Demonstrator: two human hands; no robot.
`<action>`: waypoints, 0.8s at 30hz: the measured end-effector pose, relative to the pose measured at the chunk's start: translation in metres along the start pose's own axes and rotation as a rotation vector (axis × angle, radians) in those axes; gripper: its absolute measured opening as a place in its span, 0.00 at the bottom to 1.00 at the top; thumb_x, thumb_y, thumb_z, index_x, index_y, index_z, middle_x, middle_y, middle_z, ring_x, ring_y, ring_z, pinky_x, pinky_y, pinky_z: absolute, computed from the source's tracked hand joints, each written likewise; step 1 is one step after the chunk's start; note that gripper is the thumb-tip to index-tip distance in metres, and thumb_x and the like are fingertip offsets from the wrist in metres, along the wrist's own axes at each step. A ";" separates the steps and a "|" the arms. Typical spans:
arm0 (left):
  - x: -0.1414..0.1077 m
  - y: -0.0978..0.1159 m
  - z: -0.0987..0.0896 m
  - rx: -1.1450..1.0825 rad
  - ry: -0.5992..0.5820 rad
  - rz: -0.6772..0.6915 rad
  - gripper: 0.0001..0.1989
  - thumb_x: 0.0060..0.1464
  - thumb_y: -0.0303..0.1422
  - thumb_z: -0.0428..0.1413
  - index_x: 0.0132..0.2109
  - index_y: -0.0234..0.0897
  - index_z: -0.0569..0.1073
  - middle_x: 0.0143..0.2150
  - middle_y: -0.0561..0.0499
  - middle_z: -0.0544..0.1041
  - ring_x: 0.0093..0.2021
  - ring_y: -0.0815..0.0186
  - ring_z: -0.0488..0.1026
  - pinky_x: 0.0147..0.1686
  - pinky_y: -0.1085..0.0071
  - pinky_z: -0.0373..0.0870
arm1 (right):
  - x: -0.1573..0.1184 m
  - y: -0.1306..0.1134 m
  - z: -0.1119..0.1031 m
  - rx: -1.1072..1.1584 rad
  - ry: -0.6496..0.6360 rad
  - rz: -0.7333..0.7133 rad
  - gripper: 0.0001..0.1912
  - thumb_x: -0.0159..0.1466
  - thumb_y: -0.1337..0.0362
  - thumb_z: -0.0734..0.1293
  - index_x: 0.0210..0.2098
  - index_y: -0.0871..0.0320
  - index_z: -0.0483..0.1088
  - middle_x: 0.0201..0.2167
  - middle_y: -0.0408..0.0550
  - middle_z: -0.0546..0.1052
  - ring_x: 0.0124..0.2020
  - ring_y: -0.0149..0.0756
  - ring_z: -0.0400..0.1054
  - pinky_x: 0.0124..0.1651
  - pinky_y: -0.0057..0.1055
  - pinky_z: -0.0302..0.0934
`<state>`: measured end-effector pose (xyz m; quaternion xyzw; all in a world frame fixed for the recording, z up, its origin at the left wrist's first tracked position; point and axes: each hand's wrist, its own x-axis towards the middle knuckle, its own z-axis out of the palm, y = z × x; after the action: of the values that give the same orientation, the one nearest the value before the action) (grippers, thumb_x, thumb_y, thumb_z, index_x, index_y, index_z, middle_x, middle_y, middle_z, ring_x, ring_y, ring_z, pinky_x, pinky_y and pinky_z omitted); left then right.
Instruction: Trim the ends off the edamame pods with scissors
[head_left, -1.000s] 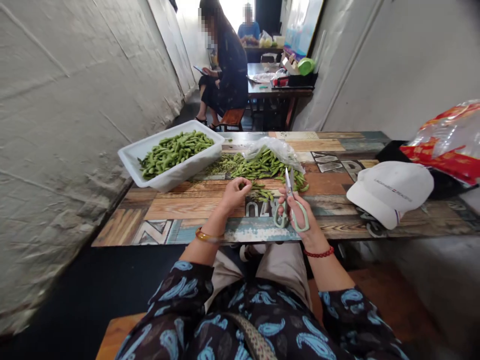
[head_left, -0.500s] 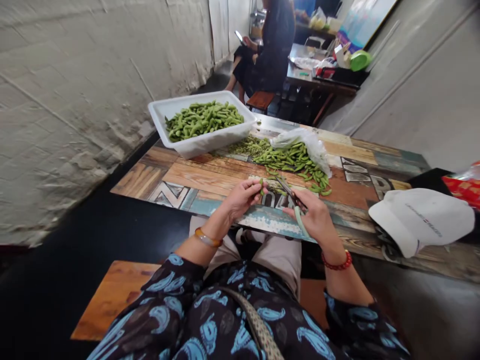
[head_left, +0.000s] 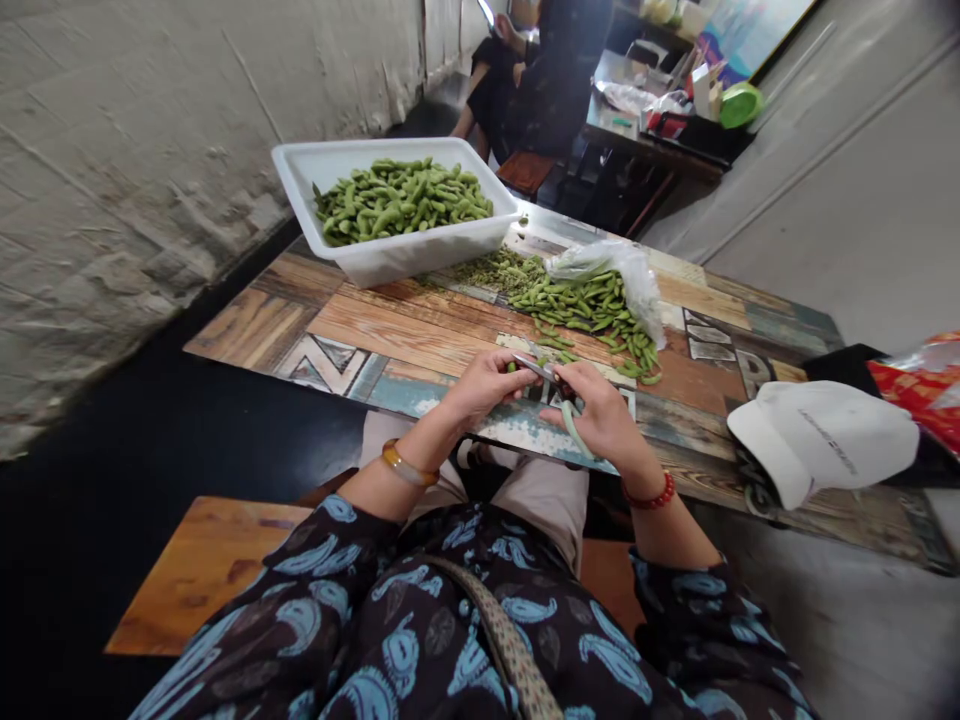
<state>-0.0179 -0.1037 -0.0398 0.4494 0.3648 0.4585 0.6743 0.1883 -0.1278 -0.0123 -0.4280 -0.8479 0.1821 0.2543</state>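
Between the fingertips of my left hand (head_left: 491,388) is a green edamame pod (head_left: 512,367), mostly covered by the fingers. My right hand (head_left: 596,408) grips a pair of scissors (head_left: 574,428) with pale green handles, its blades reaching the pod at my left fingertips. Just beyond my hands, a heap of edamame pods (head_left: 592,305) spills from a clear plastic bag (head_left: 637,280) onto the table. Small green trimmings (head_left: 501,272) lie in a pile left of the heap. Farther left, a white plastic tub (head_left: 420,262) holds many more pods.
The patchwork wood table (head_left: 405,335) has a white cap (head_left: 832,435) and a red package (head_left: 922,385) at its right end. A rough white wall (head_left: 135,150) runs along the left. Beyond the table, a person (head_left: 566,80) sits on a stool, holding a phone.
My hands have come closer together, and the scissor blades have moved left to the pod in my left fingers. The camera view has tilted and shifted slightly.
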 end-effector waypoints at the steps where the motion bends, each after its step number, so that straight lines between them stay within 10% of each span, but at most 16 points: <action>1: 0.000 -0.001 0.000 0.008 0.005 0.010 0.14 0.46 0.38 0.66 0.37 0.32 0.79 0.28 0.51 0.77 0.20 0.77 0.63 0.17 0.79 0.54 | 0.001 -0.001 0.000 -0.011 -0.007 -0.005 0.29 0.62 0.60 0.71 0.61 0.54 0.65 0.49 0.56 0.72 0.49 0.49 0.69 0.51 0.47 0.68; 24: 0.000 0.000 -0.001 -0.123 0.093 0.060 0.14 0.44 0.37 0.68 0.33 0.33 0.74 0.27 0.55 0.73 0.21 0.78 0.59 0.21 0.78 0.53 | 0.000 0.003 -0.002 -0.150 0.047 0.062 0.21 0.66 0.53 0.67 0.54 0.59 0.71 0.40 0.54 0.77 0.41 0.47 0.72 0.45 0.42 0.67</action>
<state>-0.0184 -0.1030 -0.0398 0.3963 0.3531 0.5204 0.6689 0.1914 -0.1263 -0.0119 -0.4761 -0.8393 0.1159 0.2357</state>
